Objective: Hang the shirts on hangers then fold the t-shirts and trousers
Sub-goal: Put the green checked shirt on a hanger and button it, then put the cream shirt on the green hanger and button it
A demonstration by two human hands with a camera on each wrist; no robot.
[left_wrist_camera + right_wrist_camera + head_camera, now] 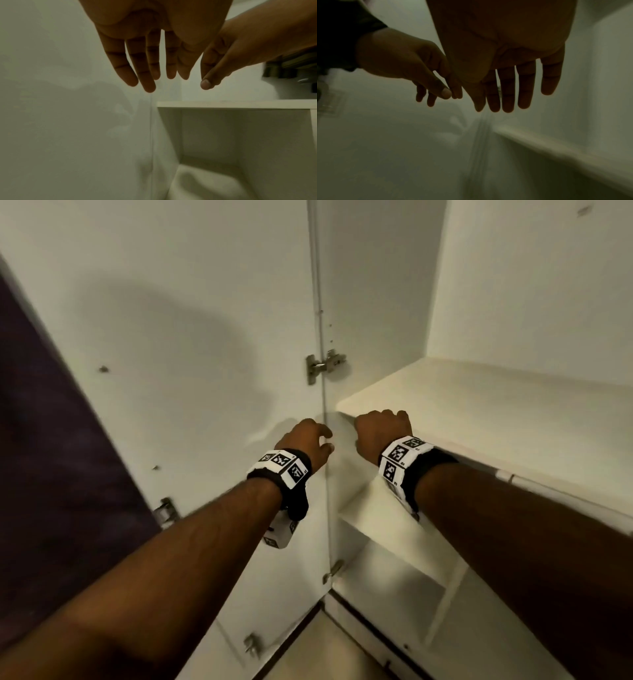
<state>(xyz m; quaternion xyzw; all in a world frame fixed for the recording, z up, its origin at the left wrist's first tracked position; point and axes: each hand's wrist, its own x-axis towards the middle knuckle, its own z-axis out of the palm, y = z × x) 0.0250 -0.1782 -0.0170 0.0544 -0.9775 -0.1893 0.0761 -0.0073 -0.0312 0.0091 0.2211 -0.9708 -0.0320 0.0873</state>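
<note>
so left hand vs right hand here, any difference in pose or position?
The left hand hangs in front of the open cupboard door; the right hand is at the front corner of the shelf. The left hand sits lower and nearer the camera than the right. Both are empty with fingers loosely extended, and both wear marker wristbands.

Both forearms extend forward, bare, each wrist carrying a black band with black-and-white marker tiles. Left hand (306, 441): fingers straight and slightly spread, thumb apart, holding nothing. Right hand (383, 433): fingers straight and hanging loosely, holding nothing. The two hands sit near each other, side by side, not touching.
</note>
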